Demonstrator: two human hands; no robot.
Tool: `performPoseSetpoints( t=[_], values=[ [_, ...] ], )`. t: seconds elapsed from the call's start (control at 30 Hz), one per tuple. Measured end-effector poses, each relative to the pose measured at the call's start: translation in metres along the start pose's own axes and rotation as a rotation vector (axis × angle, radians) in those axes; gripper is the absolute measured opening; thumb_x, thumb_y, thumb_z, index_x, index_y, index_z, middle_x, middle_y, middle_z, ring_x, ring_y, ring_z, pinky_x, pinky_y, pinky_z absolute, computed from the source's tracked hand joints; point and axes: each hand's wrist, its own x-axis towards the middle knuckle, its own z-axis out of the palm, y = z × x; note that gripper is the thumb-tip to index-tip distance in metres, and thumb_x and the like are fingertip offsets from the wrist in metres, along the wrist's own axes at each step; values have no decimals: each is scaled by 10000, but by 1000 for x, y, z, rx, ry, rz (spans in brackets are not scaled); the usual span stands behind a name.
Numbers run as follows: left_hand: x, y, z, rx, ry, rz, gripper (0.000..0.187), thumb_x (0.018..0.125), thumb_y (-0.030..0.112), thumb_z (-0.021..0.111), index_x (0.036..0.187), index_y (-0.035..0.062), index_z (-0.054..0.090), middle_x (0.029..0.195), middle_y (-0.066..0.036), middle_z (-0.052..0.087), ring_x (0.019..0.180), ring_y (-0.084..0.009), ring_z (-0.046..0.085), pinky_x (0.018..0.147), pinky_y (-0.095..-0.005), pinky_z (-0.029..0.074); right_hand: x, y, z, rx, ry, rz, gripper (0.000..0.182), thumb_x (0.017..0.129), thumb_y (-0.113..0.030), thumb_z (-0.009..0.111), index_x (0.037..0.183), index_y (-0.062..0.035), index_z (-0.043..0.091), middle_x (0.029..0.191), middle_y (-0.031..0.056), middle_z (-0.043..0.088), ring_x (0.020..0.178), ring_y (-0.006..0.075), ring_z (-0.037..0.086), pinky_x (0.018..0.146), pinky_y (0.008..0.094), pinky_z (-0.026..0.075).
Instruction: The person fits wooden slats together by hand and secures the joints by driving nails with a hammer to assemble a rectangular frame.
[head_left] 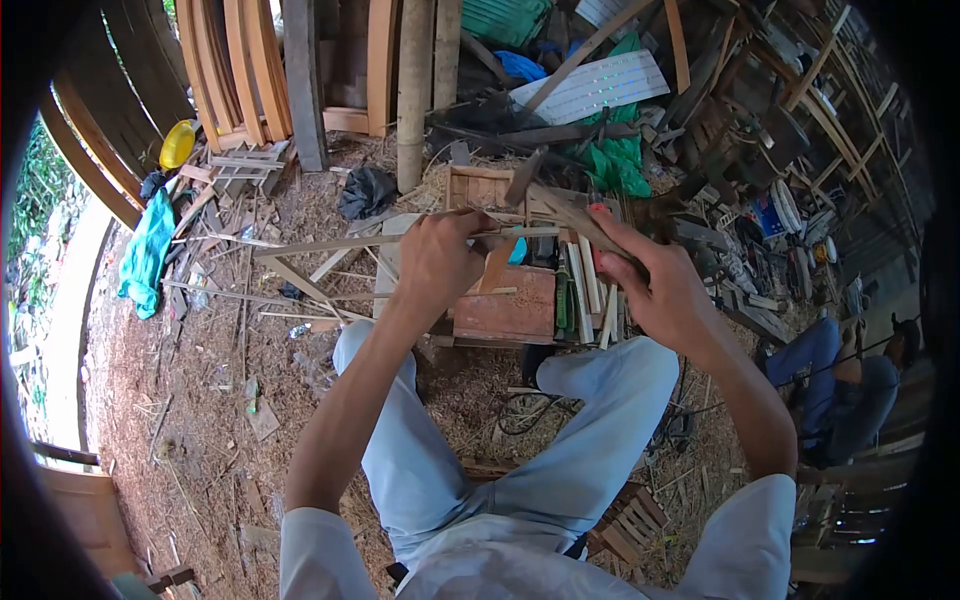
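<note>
My left hand (pixel 437 262) pinches a thin wooden strip (pixel 330 245). My right hand (pixel 655 285) is closed around what looks like a hammer (pixel 577 215).

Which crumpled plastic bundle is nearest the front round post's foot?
Black one, just left of the post. Teal one lies much farther left; green sheeting is off right.
</note>
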Motion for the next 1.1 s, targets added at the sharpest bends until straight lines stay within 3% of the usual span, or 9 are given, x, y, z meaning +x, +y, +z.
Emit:
performPoseSetpoints(
  t=[0.2, 0.3, 0.37, 0.5, 0.6, 0.67, 0.77, 0.87, 1.1],
  values=[
    [0, -7, 4, -7, 40, 21, 192, 792, 153, 742, 972, 88, 757, 804, -157, 709, 751, -339, 693, 678, -412, 540, -2, -9, 12, 52, 167, -209, 430, 960, -130, 567, 1384, -87, 512, 722, 238, 603, 567, 373, 564, 575, 440, 430],
    [2, -9, 5, 48, -1, 5, 199, 796, 145, 738, 985, 83, 752, 819, -152, 715, 765, -332, 698, 690, -404, 544, -5, -16, 9, -50, -14, -63, 448, 961, -128, 576, 1400, -89, 495, 874, 279, 625, 564, 358, 549, 594, 370, 465],
    [1, -1, 0, 44, -13, -9, 199, 797, 139, 736, 987, 81, 750, 830, -147, 719, 779, -326, 700, 700, -399, 544, -3, -6, 16, 80, 139, -208, 446, 958, -112, 571, 1397, -88, 498, 779, 269, 592, 528, 351, 514, 569, 366, 445],
    [2, -7, 4, 31, -36, -34, 196, 797, 121, 731, 986, 70, 748, 852, -142, 723, 794, -318, 704, 713, -388, 545, -5, -10, 14, 60, 114, -138, 446, 956, -103, 568, 1396, -89, 500, 715, 250, 563, 496, 334, 483, 543, 363, 422],
    [1, -4, 3, 0, -26, -53, 195, 795, 111, 728, 985, 70, 747, 852, -146, 721, 786, -319, 703, 710, -389, 545, -7, -13, 10, -78, -14, -46, 434, 980, -153, 528, 1410, -115, 487, 725, 229, 608, 601, 385, 594, 586, 470, 439],
    [1, -5, 3, 9, -28, -43, 192, 795, 114, 731, 980, 67, 747, 850, -145, 722, 781, -316, 704, 705, -389, 544, -6, -4, 19, 32, 174, -180, 462, 961, -102, 561, 1416, -103, 482, 684, 231, 558, 472, 285, 477, 524, 366, 404],
    [2, -3, 0, 22, -32, -43, 186, 793, 117, 737, 970, 63, 745, 843, -146, 721, 772, -314, 704, 696, -389, 541, -6, -11, 12, -40, 6, -66, 462, 965, -106, 554, 1421, -122, 481, 664, 230, 545, 467, 282, 452, 522, 373, 398],
    [3, -3, 0, 20, -39, -45, 186, 787, 117, 741, 964, 58, 742, 829, -154, 718, 764, -316, 703, 688, -389, 539, -6, -8, 16, 73, 145, -159, 458, 969, -109, 546, 1422, -133, 481, 648, 229, 536, 464, 269, 435, 520, 381, 394],
    [0, 0, -2, 36, -15, -15, 199, 785, 148, 752, 962, 60, 739, 816, -161, 714, 764, -324, 700, 686, -394, 538, -6, -10, 13, 21, 46, -106, 458, 968, -110, 549, 1421, -117, 477, 620, 219, 513, 458, 241, 418, 509, 383, 383]
  ],
)
